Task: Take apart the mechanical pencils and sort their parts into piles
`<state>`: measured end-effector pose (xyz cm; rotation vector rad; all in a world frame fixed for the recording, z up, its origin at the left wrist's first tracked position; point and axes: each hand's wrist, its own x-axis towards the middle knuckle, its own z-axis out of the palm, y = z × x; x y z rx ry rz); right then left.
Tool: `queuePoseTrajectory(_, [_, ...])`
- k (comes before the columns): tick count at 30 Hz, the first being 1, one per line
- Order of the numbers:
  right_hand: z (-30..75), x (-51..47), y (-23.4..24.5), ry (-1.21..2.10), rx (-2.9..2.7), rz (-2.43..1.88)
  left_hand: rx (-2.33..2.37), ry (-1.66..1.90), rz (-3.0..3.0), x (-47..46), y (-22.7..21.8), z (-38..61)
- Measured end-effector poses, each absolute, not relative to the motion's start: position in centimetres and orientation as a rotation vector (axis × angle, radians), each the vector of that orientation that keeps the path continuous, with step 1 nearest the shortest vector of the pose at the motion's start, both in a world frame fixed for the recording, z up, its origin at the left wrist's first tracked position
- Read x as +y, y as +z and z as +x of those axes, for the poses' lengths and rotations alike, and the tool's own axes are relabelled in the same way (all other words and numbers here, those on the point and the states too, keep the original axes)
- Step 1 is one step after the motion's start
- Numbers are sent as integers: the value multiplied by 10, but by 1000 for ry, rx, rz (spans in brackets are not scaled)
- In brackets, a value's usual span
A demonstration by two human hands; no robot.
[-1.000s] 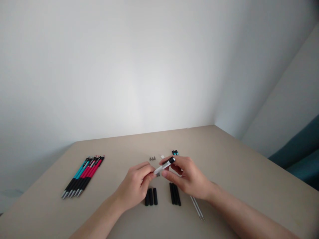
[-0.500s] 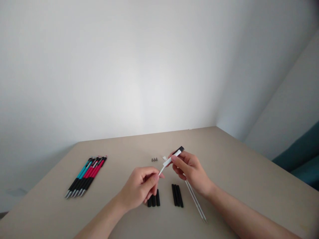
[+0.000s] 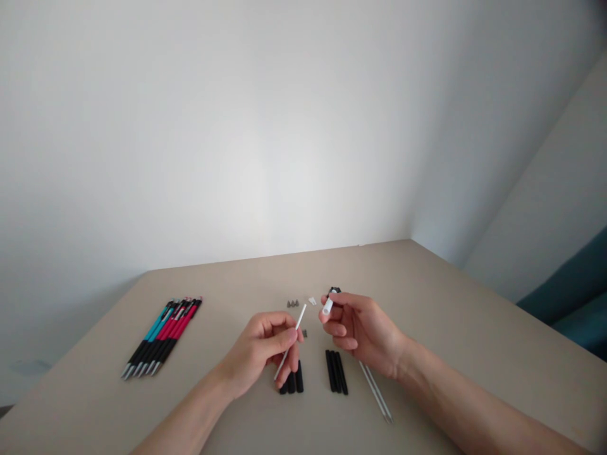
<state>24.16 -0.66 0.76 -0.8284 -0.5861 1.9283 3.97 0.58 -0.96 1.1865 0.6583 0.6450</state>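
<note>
My left hand pinches a thin white refill tube between thumb and fingers, slanting up to the right. My right hand grips a white pen barrel with a black end, its open end turned toward the camera. The two hands are a short gap apart above the beige table. Under them lie two groups of black grip sleeves: one partly behind my left fingers, the other below my right hand.
A row of assembled red and teal pens lies at the left. Small metal tips and a white piece sit behind the hands. Thin silver refills lie by my right wrist. A white wall stands behind the table.
The refill tube has come out of the barrel: my left hand drew it away down-left, and my right hand turned the barrel end-on. A second ago both hands held the pen together.
</note>
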Motion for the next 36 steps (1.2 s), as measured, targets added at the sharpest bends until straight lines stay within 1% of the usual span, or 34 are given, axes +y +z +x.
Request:
queuePoseTrajectory(4, [243, -6, 8, 2037, -486, -781, 654, 654, 1184, 6, -7, 40])
queuePoseTrajectory(14, [247, -6, 9, 2056, -471, -778, 703, 640, 1220, 7, -6, 40])
queuePoseTrajectory(20, [241, -9, 9, 1894, -644, -832, 683, 624, 1152, 6, -7, 41])
queuePoseTrajectory(29, [229, -15, 2, 1733, -1155, -867, 671, 585, 988, 2, -10, 47])
queuePoseTrajectory(36, [226, -15, 0, 1616, -1267, -1011, 652, 627, 851, 5, -11, 47])
